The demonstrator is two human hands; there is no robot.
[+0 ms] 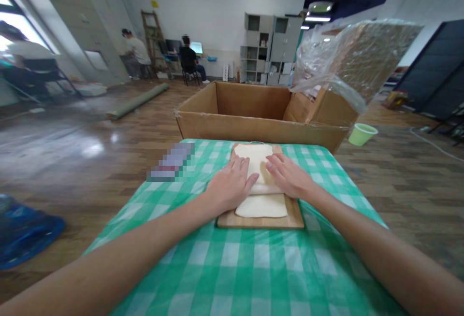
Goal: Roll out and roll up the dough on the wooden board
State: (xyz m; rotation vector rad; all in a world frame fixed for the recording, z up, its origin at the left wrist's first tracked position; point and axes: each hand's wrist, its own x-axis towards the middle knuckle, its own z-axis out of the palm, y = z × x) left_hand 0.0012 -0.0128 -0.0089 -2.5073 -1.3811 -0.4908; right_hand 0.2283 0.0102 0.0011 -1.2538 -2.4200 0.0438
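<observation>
A pale, flat sheet of dough (261, 206) lies lengthwise on a wooden cutting board (261, 222). Across its middle runs a folded edge, with one layer lying over the part nearer me. My left hand (232, 183) rests on the left side of the dough, fingers stretched forward and thumb pointing inward. On the right side, my right hand (288, 176) lies with its fingers extended over the dough's edge. Both hands are open, palms down, and grip nothing. They partly cover the dough and the board's sides.
A green checked tablecloth (261, 267) covers the table. A pixelated flat object (172, 162) lies at its left. Beyond stands a large cardboard box (253, 125) with plastic-wrapped cardboard (369, 55). A green bucket (362, 135) is at right, blue plastic (27, 231) at left. Several people sit farther off.
</observation>
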